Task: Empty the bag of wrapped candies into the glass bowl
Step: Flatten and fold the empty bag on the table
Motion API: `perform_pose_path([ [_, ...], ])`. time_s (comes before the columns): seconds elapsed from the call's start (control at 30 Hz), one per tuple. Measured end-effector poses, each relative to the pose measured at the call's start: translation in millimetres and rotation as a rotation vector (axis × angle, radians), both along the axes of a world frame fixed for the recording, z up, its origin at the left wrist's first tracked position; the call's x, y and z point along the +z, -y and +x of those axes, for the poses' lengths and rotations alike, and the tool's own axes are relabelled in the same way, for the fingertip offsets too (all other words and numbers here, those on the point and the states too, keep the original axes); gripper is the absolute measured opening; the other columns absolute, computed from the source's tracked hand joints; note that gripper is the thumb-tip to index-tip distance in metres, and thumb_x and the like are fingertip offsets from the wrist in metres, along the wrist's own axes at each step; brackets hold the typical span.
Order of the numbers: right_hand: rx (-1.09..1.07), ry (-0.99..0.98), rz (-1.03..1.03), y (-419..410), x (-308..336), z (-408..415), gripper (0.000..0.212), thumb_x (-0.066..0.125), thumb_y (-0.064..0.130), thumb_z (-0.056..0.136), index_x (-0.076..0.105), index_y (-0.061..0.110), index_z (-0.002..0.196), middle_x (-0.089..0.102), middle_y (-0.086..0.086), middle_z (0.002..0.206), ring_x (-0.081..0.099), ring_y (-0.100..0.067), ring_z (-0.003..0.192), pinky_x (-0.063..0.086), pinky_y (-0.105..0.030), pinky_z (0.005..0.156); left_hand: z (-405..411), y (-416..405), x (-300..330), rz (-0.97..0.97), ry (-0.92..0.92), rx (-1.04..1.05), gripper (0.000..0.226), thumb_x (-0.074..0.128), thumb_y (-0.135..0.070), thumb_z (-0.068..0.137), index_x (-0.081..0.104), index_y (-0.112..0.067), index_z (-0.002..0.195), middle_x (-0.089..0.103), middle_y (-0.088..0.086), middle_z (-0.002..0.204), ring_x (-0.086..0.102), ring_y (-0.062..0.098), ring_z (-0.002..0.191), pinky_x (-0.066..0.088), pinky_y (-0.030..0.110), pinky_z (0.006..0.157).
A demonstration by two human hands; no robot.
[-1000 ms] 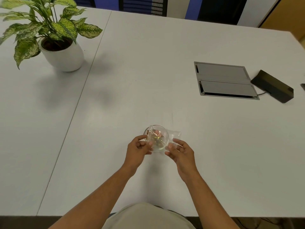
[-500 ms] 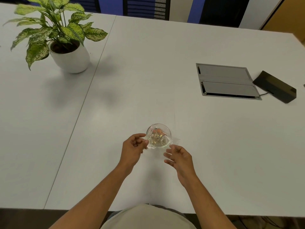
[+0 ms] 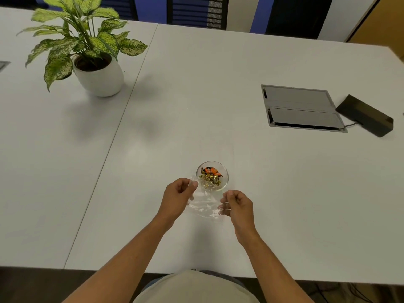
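Observation:
A small glass bowl [image 3: 225, 174] stands on the white table [image 3: 284, 193] in front of me, holding several gold and orange wrapped candies [image 3: 211, 174]. Just nearer than the bowl, a clear plastic bag [image 3: 205, 203] is stretched between my hands and looks empty. My left hand [image 3: 178, 196] pinches the bag's left edge beside the bowl's rim. My right hand [image 3: 237, 204] pinches its right edge, a little nearer to me.
A potted plant in a white pot [image 3: 99, 78] stands at the far left. A grey cable hatch [image 3: 300, 108] is set in the table at the right, with a black box [image 3: 365, 114] and its cord beside it. A seam [image 3: 113, 138] splits the tabletop.
The bag, earlier held over the bowl, has come back toward me and now hangs between both hands. The candies lie uncovered in the bowl. The view shifted slightly.

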State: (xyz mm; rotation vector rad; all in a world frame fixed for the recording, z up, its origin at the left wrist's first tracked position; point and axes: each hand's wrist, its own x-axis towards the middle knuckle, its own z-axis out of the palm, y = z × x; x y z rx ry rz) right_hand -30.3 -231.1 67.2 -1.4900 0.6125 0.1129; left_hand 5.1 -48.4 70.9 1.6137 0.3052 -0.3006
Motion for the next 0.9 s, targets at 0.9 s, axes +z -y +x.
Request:
perform_pose_path([
  [0.9, 0.028, 0.068, -0.363, -5, -16, -18, 0.014, 0.045, 0.025, 0.102, 0.057, 0.029, 0.095, 0.066, -0.005, 0.080, 0.060, -0.015, 0.053, 0.046, -0.019, 0.034, -5, 9, 1, 0.238, 0.201, 0.040, 0.023, 0.063, -0.037, 0.091, 0.062, -0.024, 0.071, 0.057, -0.004, 0.057, 0.047, 0.012, 0.049, 0.046, 0.032, 0.053],
])
